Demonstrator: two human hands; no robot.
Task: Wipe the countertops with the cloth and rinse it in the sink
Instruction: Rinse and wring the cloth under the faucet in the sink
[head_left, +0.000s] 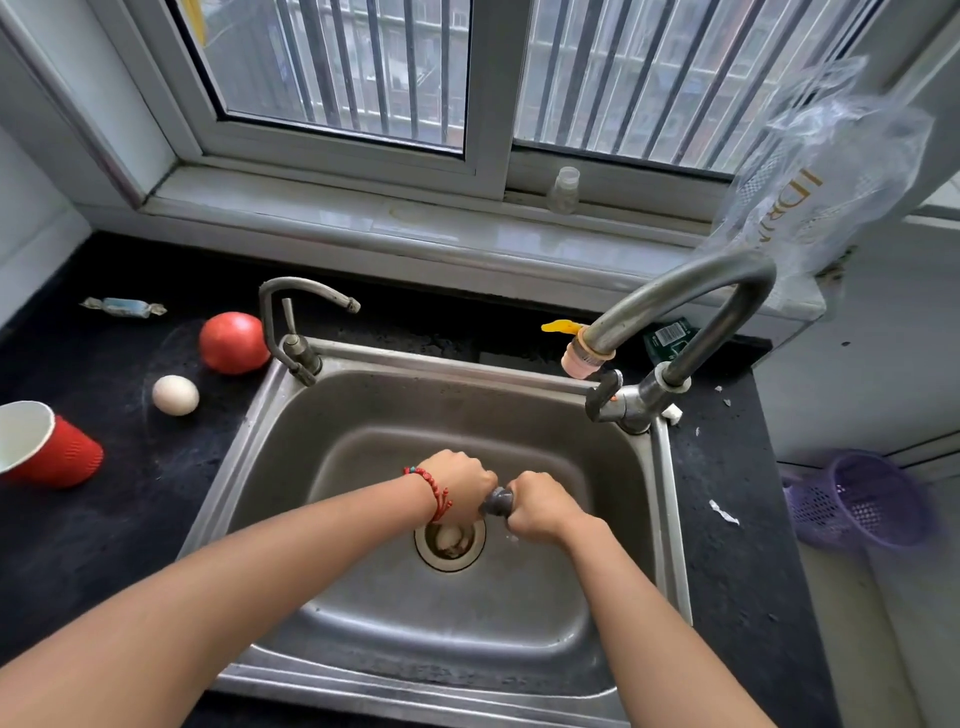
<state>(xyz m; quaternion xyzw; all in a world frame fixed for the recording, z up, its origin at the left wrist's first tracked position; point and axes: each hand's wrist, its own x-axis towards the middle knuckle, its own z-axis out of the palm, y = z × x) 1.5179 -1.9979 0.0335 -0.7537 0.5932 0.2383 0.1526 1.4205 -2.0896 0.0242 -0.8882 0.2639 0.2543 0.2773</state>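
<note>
Mostly hidden, the grey cloth (497, 502) shows only as a twisted knot between the left hand (457, 484) and right hand (540, 506), fingers clamped on it above the sink (519, 613) drain (450, 540). Left of the sink, the black table (104, 519) carries a tomato (234, 343), egg (175, 395) and tipped red cup (57, 452).

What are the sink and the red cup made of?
The sink looks like brushed stainless steel: grey, dully shiny, with soft reflections. The red cup, lying on its side, looks like paper: ribbed matte red outside, plain white inside, though thin plastic is possible.
</note>
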